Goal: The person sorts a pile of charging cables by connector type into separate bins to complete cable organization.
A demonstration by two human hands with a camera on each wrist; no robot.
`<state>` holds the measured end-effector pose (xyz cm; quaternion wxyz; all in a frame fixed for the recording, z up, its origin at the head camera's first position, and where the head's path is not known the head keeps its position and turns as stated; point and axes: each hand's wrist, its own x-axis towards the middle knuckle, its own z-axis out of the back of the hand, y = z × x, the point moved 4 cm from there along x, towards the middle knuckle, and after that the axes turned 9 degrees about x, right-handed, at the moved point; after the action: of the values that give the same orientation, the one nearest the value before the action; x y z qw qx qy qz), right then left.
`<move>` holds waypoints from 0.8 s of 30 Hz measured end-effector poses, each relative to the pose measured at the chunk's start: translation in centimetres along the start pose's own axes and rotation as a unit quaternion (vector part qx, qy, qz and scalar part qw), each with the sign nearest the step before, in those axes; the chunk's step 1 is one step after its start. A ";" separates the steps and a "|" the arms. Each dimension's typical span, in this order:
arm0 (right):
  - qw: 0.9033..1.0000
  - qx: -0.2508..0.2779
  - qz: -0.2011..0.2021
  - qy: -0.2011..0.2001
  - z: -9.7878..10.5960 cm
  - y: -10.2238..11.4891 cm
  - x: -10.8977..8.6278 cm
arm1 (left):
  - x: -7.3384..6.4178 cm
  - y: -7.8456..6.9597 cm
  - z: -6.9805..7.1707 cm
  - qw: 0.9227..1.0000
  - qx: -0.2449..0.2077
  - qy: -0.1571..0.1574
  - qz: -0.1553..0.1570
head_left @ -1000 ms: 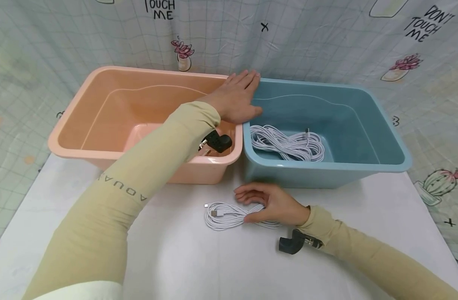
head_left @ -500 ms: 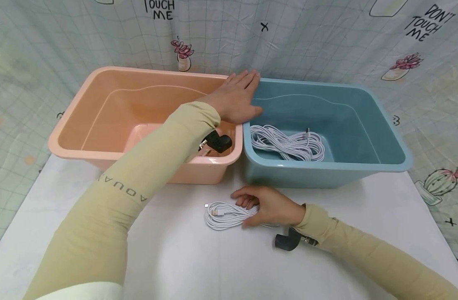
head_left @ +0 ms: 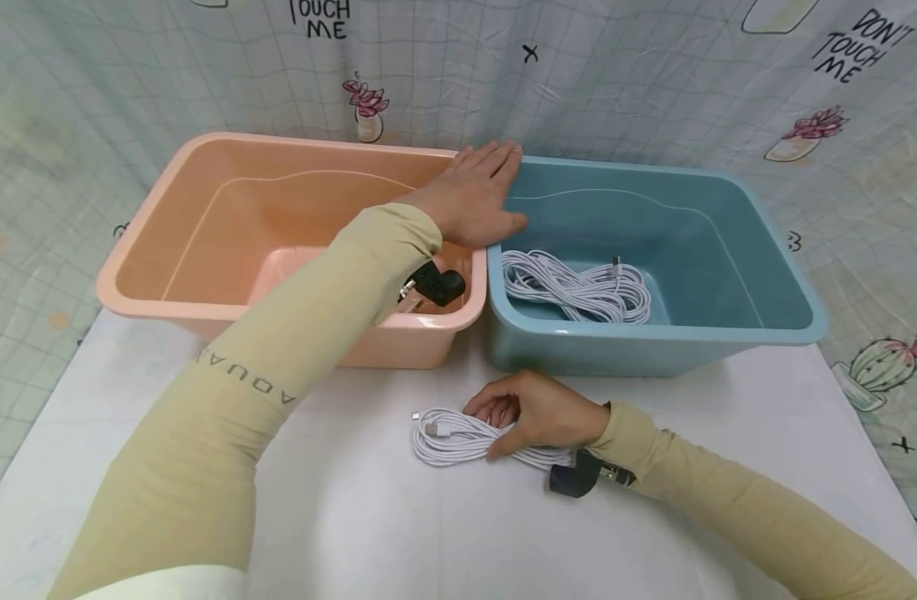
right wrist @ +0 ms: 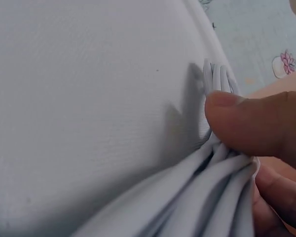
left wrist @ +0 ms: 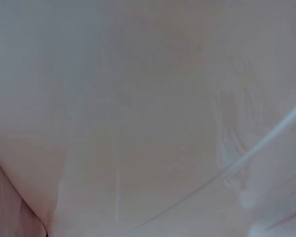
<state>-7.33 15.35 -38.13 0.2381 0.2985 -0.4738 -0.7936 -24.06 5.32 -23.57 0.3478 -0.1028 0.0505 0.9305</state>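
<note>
My left hand [head_left: 473, 196] rests with straight fingers on the meeting rims of a peach plastic bin [head_left: 289, 148] and a blue plastic bin [head_left: 653, 332]. In the left wrist view, a bit of that hand [left wrist: 10, 207] shows at the lower left before a blurred, glossy wall. In front of the blue bin, my right hand [head_left: 544, 412] grips a coiled white USB cable [head_left: 458, 442] by its middle. The cable's plugs lie at its left end. In the right wrist view, the thumb [right wrist: 251, 118] presses the bundled strands [right wrist: 187, 197] against the fingers behind.
Another coiled white cable [head_left: 574, 287] lies inside the blue bin, towards its left side. Both bins stand at the back of a white-covered table [head_left: 353, 500]. A printed curtain [head_left: 443, 75] hangs close behind them. A black wrist camera [head_left: 574, 477] sits under the right wrist.
My right hand's fingers have curled in and gripped the cable coil, which has shifted slightly, showing more of its right end. The left hand stays on the rims.
</note>
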 end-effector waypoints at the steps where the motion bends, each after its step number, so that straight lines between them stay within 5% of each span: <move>1: 1.000 0.004 0.000 0.003 0.0 -0.1 0.0 | 0.0 0.0 0.0 1.000 0.000 0.000 0.000; 24: 0.998 0.056 -0.001 0.006 0.3 0.3 -0.8 | 0.0 -0.1 0.0 1.000 0.001 0.003 0.003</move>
<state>-6.96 15.96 -37.55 0.2230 0.3164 -0.5159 -0.7642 -24.02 5.41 -23.55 0.3448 -0.1054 0.0532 0.9312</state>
